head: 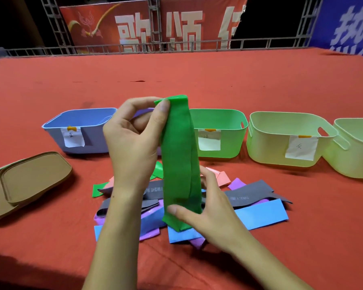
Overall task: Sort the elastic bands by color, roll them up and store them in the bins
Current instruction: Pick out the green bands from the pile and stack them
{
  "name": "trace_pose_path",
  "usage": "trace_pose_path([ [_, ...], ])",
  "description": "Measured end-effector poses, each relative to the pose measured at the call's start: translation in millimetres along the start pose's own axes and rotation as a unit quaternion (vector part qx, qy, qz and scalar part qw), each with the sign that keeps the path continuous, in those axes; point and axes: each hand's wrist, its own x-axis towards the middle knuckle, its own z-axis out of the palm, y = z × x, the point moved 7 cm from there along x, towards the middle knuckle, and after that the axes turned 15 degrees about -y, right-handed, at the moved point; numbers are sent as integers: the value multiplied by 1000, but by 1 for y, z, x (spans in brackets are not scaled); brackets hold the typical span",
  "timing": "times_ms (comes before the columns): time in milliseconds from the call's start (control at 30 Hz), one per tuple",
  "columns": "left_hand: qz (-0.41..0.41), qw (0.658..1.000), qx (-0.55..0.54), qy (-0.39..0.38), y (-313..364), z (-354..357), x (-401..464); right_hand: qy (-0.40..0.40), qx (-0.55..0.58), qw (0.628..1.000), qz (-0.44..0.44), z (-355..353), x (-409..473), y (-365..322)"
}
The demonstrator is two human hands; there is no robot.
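Note:
A green elastic band (179, 155) is stretched upright between both hands above the pile. My left hand (134, 139) pinches its top end. My right hand (210, 210) pinches its bottom end. Under them lies a pile of loose bands (258, 214) in blue, purple, grey, pink and green. Behind the pile stands a row of labelled bins: a blue bin (80, 126), a purple bin (145, 111) mostly hidden by my left hand, a green bin (224, 130) and a pale yellow-green bin (281, 139).
A further pale bin (356, 147) stands at the far right, cut by the frame edge. Stacked tan lids (29, 181) lie at the left. Red cloth (176, 72) covers the surface, with a metal railing (176, 47) and banners behind.

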Motion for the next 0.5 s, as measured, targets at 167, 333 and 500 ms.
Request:
trace_pose_path([
  [167,-5,1000,12,22,-6,13,-4,100,35,994,23,10,-8,-2],
  [333,3,999,28,45,-2,16,-8,152,28,988,18,3,-11,-4],
  [500,8,998,35,51,10,22,-14,147,19,989,-7,5,-11,-17],
])
